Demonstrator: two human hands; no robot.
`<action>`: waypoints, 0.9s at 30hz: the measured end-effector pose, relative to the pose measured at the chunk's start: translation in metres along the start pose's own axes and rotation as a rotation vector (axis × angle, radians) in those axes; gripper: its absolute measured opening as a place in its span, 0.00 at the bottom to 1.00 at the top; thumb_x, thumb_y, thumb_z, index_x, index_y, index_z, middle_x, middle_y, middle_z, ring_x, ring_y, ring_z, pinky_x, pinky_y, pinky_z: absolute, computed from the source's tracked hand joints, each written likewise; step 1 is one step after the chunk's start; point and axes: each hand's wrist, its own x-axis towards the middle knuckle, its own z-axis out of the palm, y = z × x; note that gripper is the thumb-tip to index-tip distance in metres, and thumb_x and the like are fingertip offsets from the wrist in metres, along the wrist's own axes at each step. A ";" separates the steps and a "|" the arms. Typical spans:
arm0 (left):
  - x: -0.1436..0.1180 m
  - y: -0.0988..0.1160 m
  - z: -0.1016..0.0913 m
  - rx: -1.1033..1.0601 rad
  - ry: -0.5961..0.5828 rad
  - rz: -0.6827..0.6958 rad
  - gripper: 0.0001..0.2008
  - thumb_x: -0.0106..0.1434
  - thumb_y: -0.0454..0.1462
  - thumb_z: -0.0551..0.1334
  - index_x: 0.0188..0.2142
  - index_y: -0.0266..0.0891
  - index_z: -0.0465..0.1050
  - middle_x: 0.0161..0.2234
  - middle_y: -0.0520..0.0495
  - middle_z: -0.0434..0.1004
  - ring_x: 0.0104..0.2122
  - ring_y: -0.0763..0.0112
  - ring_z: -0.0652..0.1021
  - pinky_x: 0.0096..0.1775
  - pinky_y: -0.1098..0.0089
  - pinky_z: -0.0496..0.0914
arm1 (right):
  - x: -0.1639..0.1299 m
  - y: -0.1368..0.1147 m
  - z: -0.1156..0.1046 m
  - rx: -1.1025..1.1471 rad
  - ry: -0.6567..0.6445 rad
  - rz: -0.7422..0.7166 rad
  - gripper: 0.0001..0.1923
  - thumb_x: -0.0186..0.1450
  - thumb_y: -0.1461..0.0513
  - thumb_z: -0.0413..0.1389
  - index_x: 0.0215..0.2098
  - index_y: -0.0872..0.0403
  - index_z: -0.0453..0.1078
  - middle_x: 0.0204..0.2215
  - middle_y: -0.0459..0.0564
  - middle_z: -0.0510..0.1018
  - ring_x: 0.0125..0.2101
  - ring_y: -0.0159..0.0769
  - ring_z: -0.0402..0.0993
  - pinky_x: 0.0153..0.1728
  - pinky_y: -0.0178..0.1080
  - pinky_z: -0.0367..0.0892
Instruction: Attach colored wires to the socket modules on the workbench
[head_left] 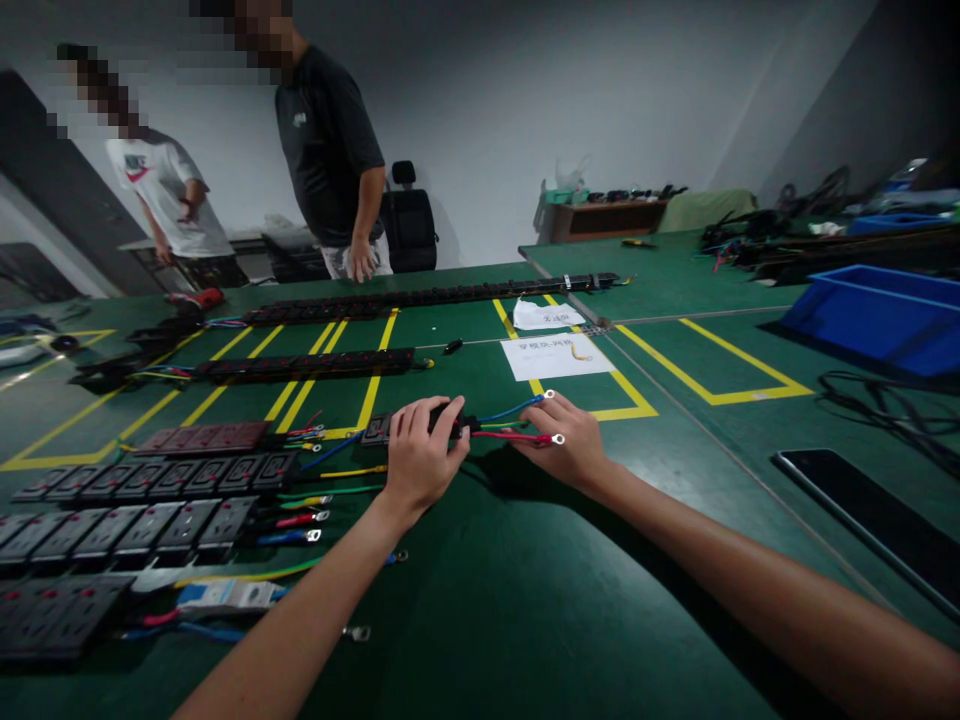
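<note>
L hand (420, 450) clamped over black socket module (379, 428) mid-table, R hand (570, 445) pinching its red wire (510, 436), blue wire (514, 408) above, socket strips (150, 480) crowd left, open green table (525, 600) near edge.

Two bare forearms, no sleeves, hands (420, 450) ungloved, no rings

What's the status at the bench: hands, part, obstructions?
Left hand gripping black socket module. Right hand on its red wire; blue wire above. Nothing blocking.
</note>
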 end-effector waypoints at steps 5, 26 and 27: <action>0.000 0.000 -0.001 -0.025 0.027 0.015 0.19 0.72 0.42 0.58 0.59 0.41 0.75 0.53 0.38 0.78 0.53 0.54 0.76 0.54 0.53 0.69 | -0.002 0.002 0.004 0.010 0.026 0.029 0.15 0.69 0.51 0.58 0.29 0.51 0.75 0.31 0.53 0.80 0.35 0.41 0.74 0.32 0.39 0.64; 0.003 0.000 0.000 -0.100 0.149 0.119 0.19 0.69 0.38 0.62 0.58 0.36 0.74 0.49 0.36 0.77 0.49 0.54 0.76 0.50 0.54 0.73 | -0.004 -0.003 0.013 -0.084 0.144 0.096 0.30 0.72 0.47 0.53 0.16 0.53 0.67 0.16 0.47 0.68 0.20 0.31 0.61 0.24 0.37 0.45; 0.003 0.000 0.000 -0.099 0.148 0.120 0.19 0.69 0.38 0.62 0.58 0.35 0.74 0.49 0.36 0.77 0.49 0.54 0.76 0.50 0.55 0.73 | -0.004 -0.003 0.013 -0.080 0.142 0.098 0.30 0.72 0.47 0.53 0.16 0.53 0.67 0.16 0.47 0.68 0.20 0.31 0.60 0.24 0.37 0.45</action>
